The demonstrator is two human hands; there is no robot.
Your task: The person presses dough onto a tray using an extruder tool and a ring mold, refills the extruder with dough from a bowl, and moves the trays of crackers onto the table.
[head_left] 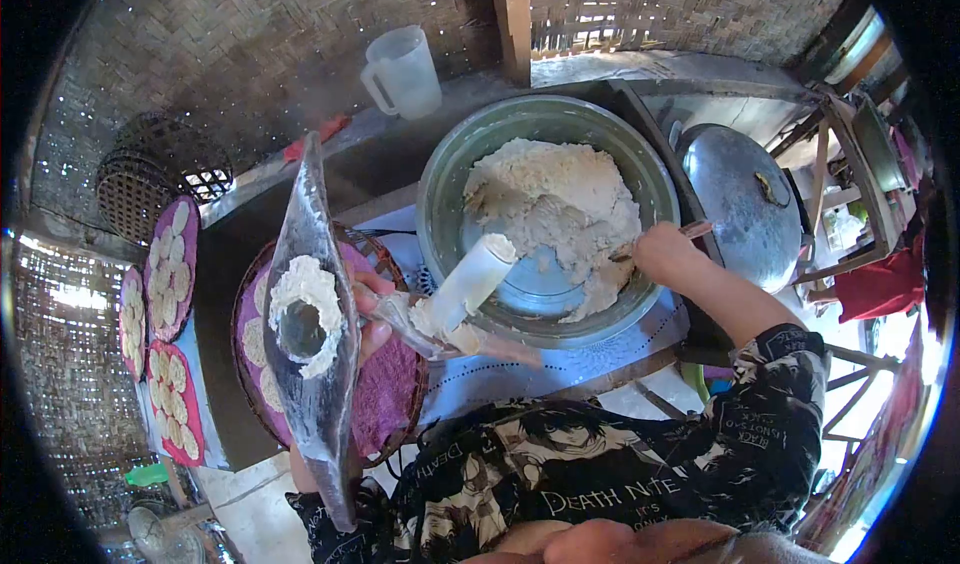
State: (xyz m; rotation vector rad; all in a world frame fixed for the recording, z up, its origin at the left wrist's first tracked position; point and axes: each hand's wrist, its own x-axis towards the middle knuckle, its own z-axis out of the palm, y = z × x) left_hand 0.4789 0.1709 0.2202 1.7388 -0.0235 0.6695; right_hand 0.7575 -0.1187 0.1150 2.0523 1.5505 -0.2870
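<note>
My left hand (374, 336) is closed around a wooden hand press, its fingers partly hidden behind it. The press has a long, grey, pointed board (322, 404) with a round hole ringed by white dough, and a second arm carrying a pale cylindrical plunger (478, 282) smeared with dough. The plunger tilts over the near left rim of a large metal basin (440, 179). In the basin lies a big mound of whitish dough (545, 189). My right hand (668, 254) grips the short handle of a wooden spatula (622, 256), whose blade is against the dough at the basin's right side.
Under the press sits a round woven tray (405, 404) with purple mesh and pale flat pieces. More pink and purple trays (172, 404) stand at left. A plastic jug (408, 72) is behind the basin; a domed metal lid (740, 204) is at right.
</note>
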